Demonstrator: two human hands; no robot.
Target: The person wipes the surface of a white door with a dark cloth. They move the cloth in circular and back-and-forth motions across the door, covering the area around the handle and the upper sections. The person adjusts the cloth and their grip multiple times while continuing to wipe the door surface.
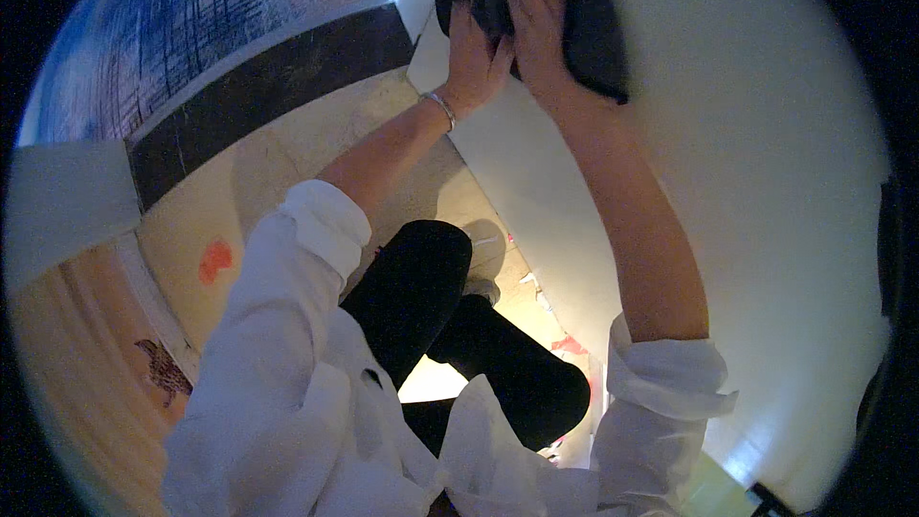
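Note:
A dark piece of cloth (596,21) lies against a pale, smooth wall panel (732,122) at the top of the view. My right hand (538,29) presses flat on this cloth, its fingers pointing up. Beside it, my left hand (477,61) touches the cloth's smaller left part, with a thin bracelet at the wrist. The fingertips of both hands are partly lost against the dark fabric. Whether the dark fabric is one piece or two, I cannot tell.
A dark baseboard (273,93) runs under a blue painted wall (194,29) at upper left. The beige floor (280,158) bears a red spot (215,262). Small scraps (538,294) lie along the panel's foot, near my bent legs in black trousers (423,287).

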